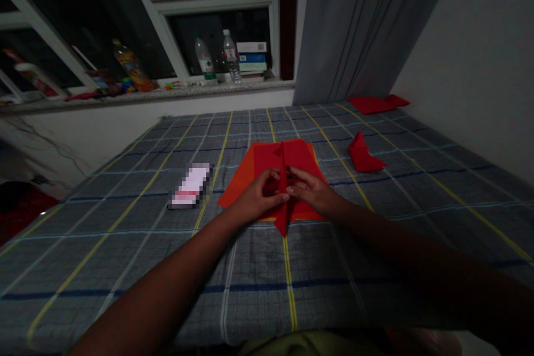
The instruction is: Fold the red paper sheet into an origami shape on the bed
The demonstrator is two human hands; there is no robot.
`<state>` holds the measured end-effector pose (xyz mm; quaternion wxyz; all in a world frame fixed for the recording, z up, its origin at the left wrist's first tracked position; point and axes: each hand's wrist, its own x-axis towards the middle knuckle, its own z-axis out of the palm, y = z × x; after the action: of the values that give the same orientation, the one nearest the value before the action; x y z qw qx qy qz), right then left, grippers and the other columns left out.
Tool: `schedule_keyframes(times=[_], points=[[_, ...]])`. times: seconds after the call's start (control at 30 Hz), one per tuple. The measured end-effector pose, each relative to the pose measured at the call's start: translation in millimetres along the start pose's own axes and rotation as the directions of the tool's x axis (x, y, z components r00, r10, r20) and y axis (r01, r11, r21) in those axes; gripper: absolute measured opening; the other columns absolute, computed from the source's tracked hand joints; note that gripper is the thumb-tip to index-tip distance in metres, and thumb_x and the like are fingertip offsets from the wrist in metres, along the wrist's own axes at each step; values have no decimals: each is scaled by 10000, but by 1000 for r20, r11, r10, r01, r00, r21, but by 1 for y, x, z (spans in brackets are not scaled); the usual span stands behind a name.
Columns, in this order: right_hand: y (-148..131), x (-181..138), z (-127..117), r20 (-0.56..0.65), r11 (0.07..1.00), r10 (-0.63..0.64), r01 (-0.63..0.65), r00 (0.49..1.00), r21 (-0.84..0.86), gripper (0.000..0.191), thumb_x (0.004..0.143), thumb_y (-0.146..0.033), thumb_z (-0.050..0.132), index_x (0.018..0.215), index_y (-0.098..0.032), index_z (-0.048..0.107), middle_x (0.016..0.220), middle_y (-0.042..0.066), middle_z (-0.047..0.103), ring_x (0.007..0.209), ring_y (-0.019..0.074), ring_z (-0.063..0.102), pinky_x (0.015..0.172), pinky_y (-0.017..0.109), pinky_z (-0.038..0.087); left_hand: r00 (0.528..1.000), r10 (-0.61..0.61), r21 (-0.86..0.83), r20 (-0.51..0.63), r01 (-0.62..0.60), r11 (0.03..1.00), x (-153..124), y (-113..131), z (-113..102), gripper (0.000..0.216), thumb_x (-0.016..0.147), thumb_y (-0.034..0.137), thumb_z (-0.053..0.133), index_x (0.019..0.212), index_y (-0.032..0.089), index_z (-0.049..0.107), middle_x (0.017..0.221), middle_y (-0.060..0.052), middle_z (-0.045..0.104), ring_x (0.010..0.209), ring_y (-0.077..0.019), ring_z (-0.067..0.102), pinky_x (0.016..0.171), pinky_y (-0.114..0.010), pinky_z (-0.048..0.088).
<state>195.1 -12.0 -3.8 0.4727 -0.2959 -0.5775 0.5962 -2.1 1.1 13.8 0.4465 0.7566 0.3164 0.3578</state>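
A narrow folded red paper piece (283, 178) stands on edge over a stack of flat red and orange paper sheets (246, 175) on the grey plaid bed cover (125, 222). My left hand (261, 196) pinches the folded piece from the left. From the right, my right hand (311, 189) pinches it too, fingertips meeting the left hand's at the fold. The piece's pointed lower end sticks out below both hands.
A small blurred rectangular object (191, 185) lies left of the sheets. A folded red paper shape (364, 154) sits to the right, and more red paper (377, 103) lies by the grey curtain (359, 22). Bottles (231, 55) and books (251, 55) stand on the window sill.
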Motion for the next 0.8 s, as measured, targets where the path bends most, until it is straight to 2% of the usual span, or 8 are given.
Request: schedule_keyframes(times=[0.1, 0.23, 0.4, 0.57, 0.8], points=[[0, -1, 1, -37, 1000, 21, -20, 999, 15, 594, 782, -316, 751, 1346, -269, 568, 1186, 52, 700, 1078, 223, 672, 935, 406, 563, 1000, -16, -61, -12, 16, 998, 0, -2, 1, 512, 800, 385, 755, 1188, 203, 475, 1282, -117, 593, 1192, -263, 579, 1013, -427, 466], [-1, -2, 4, -47, 997, 38, -35, 998, 63, 604, 753, -312, 773, 1321, -271, 573, 1155, 42, 715, 1078, 228, 677, 952, 417, 556, 999, -23, -150, 34, 28, 988, -1, -3, 2, 603, 804, 358, 765, 1292, 224, 437, 1391, -142, 535, 1299, -289, 522, 1040, -443, 465], [-2, -1, 6, -35, 996, 42, -40, 999, 74, 597, 733, -300, 784, 1294, -263, 583, 1064, 34, 732, 1076, 230, 678, 949, 409, 556, 998, -32, -191, 50, 41, 981, -2, -7, 4, 640, 795, 368, 777, 1321, 237, 436, 1446, -150, 500, 1336, -300, 495, 1060, -460, 454], [1, 0, 2, -47, 999, 28, -26, 998, 47, 554, 760, -317, 765, 1285, -268, 595, 1083, 41, 721, 1042, 230, 680, 884, 401, 583, 999, -31, -213, 42, 39, 976, -1, -10, 2, 609, 803, 387, 768, 1302, 236, 452, 1424, -133, 524, 1329, -287, 501, 1054, -439, 460], [2, -1, -5, -151, 996, 74, -80, 986, -37, 543, 812, -356, 701, 1329, -258, 570, 1030, 46, 719, 912, 206, 689, 794, 389, 592, 999, -31, -182, -38, 23, 983, 0, -17, -3, 633, 789, 389, 772, 1314, 232, 455, 1427, -126, 520, 1344, -285, 480, 1127, -459, 381]])
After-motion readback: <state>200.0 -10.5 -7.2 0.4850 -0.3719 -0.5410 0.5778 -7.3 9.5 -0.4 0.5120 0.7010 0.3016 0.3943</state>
